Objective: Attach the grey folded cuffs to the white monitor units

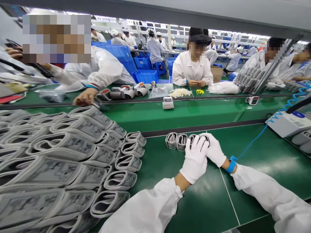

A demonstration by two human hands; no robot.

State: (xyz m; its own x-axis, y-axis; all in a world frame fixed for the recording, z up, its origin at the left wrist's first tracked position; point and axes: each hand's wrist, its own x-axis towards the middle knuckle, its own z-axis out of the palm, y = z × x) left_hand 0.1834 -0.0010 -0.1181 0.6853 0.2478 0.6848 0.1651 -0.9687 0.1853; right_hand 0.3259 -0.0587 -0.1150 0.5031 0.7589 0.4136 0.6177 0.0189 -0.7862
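Note:
Gloved in white, my left hand (195, 157) lies over the right part of a short row of rolled grey cuffs (171, 141) on the green worktop. My right hand (213, 149), also gloved, wraps round the right end of that row and touches my left hand. Its wrist wears a blue strap (231, 165) with a coiled cord. Two cuffs at the row's left end show fully; those under my fingers are partly hidden. A large stack of rolled grey cuffs (58, 171) fills the left side.
Beyond a dark rail runs a green conveyor belt (141, 113) carrying a small white device (167, 103). A co-worker's hand (86, 96) reaches in at left. A white box (289, 123) stands at right. Other people sit across the line.

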